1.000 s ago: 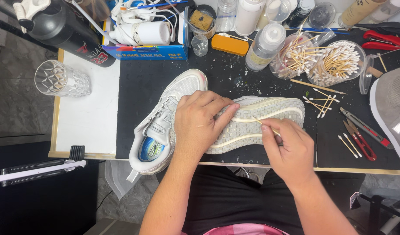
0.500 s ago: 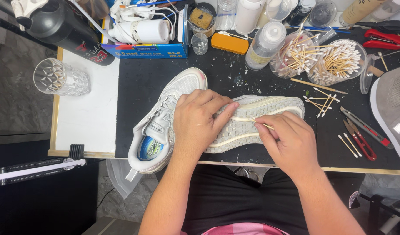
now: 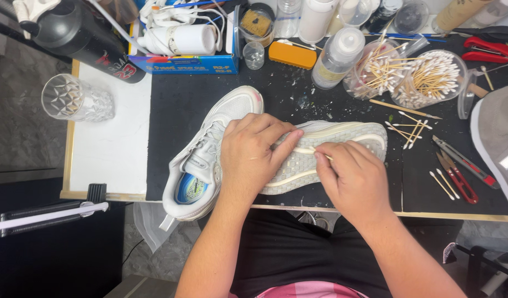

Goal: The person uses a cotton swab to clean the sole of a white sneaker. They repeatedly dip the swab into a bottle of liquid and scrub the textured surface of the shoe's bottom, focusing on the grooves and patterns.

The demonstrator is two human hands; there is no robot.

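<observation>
Two white sneakers lie on a black mat (image 3: 176,116). One sneaker (image 3: 201,165) sits upright with its blue insole showing. The other sneaker (image 3: 331,146) lies sole up, its pale grid tread facing me. My left hand (image 3: 253,154) presses down on that sole, fingers spread over its middle. My right hand (image 3: 353,176) pinches a thin wooden stick (image 3: 319,153), its tip touching the tread beside my left fingertips.
Two clear tubs of cotton swabs (image 3: 425,77) stand at the back right, with loose swabs (image 3: 408,129) beside them. Red-handled cutters (image 3: 458,171) lie right. A squeeze bottle (image 3: 337,58), orange brush (image 3: 291,54), blue box (image 3: 182,60), faceted glass (image 3: 74,99) and grey shoe (image 3: 497,138) surround the mat.
My right hand has slid left along the sole, bringing the stick tip up next to my left fingertips. My left hand stays pressed on the sneaker.
</observation>
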